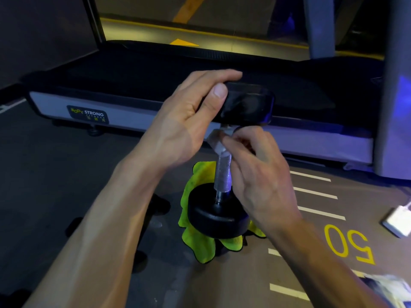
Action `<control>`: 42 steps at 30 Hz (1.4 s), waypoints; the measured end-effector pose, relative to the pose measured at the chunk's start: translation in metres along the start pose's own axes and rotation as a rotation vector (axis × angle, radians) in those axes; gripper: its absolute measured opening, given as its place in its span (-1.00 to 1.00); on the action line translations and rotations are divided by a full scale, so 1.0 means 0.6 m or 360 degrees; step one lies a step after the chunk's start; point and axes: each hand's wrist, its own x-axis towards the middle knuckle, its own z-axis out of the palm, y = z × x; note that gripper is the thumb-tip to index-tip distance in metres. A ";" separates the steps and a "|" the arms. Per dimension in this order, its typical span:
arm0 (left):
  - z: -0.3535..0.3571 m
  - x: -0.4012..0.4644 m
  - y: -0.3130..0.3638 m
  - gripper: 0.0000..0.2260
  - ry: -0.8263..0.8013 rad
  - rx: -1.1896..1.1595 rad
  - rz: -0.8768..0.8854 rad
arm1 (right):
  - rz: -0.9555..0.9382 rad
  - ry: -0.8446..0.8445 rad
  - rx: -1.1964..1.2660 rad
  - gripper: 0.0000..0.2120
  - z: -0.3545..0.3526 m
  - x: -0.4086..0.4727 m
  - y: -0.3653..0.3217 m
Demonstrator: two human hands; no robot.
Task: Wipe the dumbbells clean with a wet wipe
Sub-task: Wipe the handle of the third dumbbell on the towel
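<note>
My dumbbell (224, 172) stands on end at the centre of the frame, its lower head on a yellow-green cloth (200, 238) on the floor, leaning slightly. If I rub hard, I judge it could tip or skid off the cloth, since only my left hand (189, 121) steadies it, fingers curled over the top head. My right hand (255, 170), just below, pinches a wet wipe (219, 144) round the top of the knurled handle. A treadmill (133, 101) fills the upper frame behind.

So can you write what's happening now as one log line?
left hand: grips dumbbell top head | right hand: holds wet wipe on handle | dumbbell: upright on green cloth
</note>
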 end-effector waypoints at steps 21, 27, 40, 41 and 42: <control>0.003 0.006 -0.004 -0.69 0.0027 0.0025 -0.0003 | 0.0026 -0.0249 -0.0321 -0.55 -0.015 -0.009 -0.023; 0.002 0.003 -0.004 -0.68 0.0035 0.0037 0.0003 | -0.0002 -0.0442 -0.0151 -0.58 -0.020 -0.050 -0.025; -0.004 -0.006 0.005 -0.70 0.0010 -0.0071 -0.0056 | 0.0151 -0.0403 0.0182 -0.55 -0.038 -0.030 -0.002; -0.003 -0.006 0.007 -0.69 0.0015 -0.0070 -0.0050 | 0.0170 -0.0374 0.0165 -0.54 -0.039 -0.019 -0.002; -0.002 -0.006 0.008 -0.70 0.0026 -0.0069 -0.0045 | 0.0183 -0.0365 0.0147 -0.52 -0.038 -0.016 -0.003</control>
